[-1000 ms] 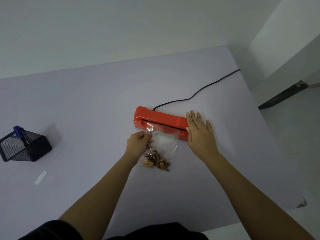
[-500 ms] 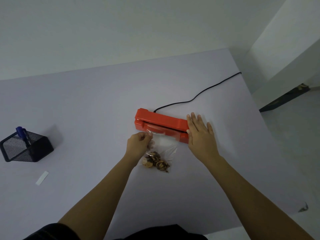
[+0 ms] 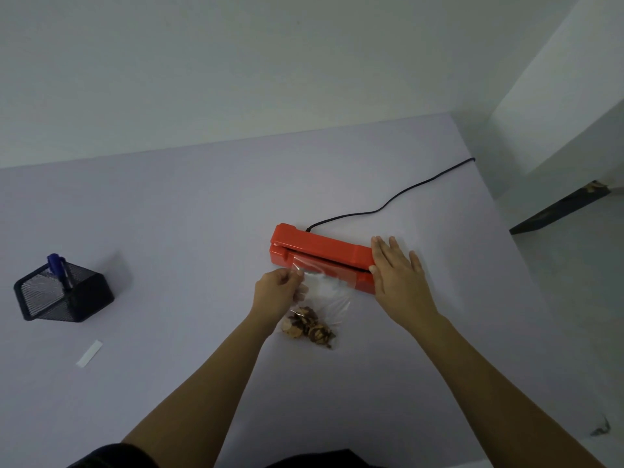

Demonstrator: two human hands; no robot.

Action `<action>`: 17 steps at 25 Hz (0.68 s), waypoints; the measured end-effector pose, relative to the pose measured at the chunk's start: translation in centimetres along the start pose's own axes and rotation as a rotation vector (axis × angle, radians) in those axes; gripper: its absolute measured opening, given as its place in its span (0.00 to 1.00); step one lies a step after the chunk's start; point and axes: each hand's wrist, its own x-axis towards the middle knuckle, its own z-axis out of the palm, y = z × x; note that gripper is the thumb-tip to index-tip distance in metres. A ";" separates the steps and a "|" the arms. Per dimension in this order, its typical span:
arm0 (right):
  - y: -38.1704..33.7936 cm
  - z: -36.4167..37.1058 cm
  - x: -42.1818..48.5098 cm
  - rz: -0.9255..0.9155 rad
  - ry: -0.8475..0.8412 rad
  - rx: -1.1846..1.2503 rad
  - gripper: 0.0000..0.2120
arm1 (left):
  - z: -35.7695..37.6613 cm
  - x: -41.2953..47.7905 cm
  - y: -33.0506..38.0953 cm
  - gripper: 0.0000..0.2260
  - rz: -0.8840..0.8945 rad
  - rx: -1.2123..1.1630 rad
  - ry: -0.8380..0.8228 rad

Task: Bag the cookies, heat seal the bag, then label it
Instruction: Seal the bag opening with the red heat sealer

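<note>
Nothing has shifted: the left hand (image 3: 278, 292) still pinches the clear bag (image 3: 332, 298) by its mouth at the heat sealer (image 3: 320, 248) slot, cookies (image 3: 309, 327) bunched at 6 o'clock. The right hand (image 3: 398, 278), spread flat, hides the sealer's 3 o'clock end.

A pale table (image 3: 169, 231) carries a red heat sealer (image 3: 320, 246), its black cord (image 3: 398, 195) running far right; a bag of cookies (image 3: 324, 298) lies just nearer, a mesh pen holder (image 3: 84, 298) and white label (image 3: 89, 353) at left.

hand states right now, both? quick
Left hand: closed, pinching the top edge of the bag.
Right hand: open, flat on the right end of the sealer.
</note>
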 end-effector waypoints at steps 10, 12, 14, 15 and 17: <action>0.6 -5.6 -0.1 -0.007 0.109 0.710 0.40 | -0.1 -0.5 0.5 0.13 0.020 0.045 -0.004; -0.6 -7.2 0.5 -0.012 0.154 0.823 0.41 | -0.2 -0.6 0.7 0.11 0.021 0.007 -0.011; -2.5 -8.7 1.5 -0.044 0.191 0.920 0.40 | -0.3 -0.7 1.0 0.10 0.025 -0.032 -0.030; -3.7 -9.3 2.3 -0.070 0.203 0.949 0.39 | -0.3 -0.6 1.0 0.10 0.026 -0.032 -0.035; -6.5 -10.7 4.1 -0.133 0.187 0.969 0.38 | -0.4 -0.5 1.1 0.10 0.026 0.000 -0.028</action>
